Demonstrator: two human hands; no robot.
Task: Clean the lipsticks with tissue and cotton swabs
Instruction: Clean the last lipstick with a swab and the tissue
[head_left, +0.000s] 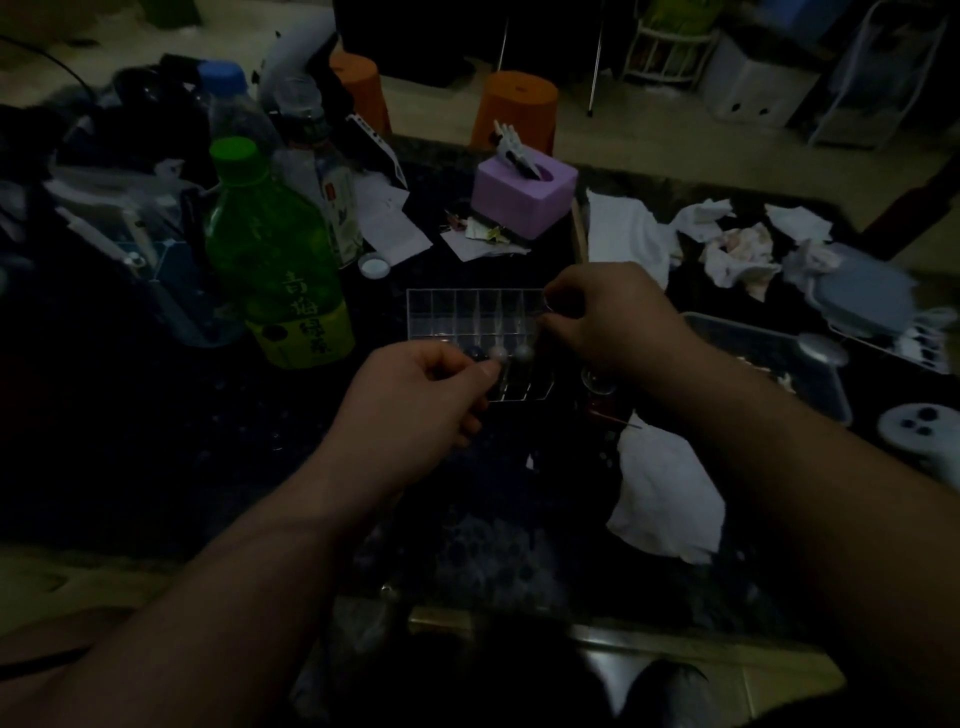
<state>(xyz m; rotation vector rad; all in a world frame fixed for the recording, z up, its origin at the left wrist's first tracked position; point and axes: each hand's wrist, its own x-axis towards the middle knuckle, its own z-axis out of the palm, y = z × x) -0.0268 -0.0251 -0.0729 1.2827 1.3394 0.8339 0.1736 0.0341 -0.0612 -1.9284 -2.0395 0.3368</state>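
A clear gridded lipstick organizer (467, 312) stands on the dark table in the middle. Three lipsticks with round silvery caps stand in its near row, one of them at the right end (524, 353). My left hand (415, 400) has its fingers curled, and thumb and fingertips pinch the middle lipstick (498, 355) by its cap. My right hand (618, 317) is curled at the organizer's right rim and holds that edge. A white tissue (665, 493) lies near right of the organizer, with a thin stick (618, 420) just above it. The dim light hides finer detail.
A green bottle (275, 270) and clear bottles stand at the left. A purple box (524, 192) sits behind the organizer. Crumpled stained tissues (737, 254) lie at the back right, above a grey tray (769, 364). A small white cap (374, 266) lies near the bottles.
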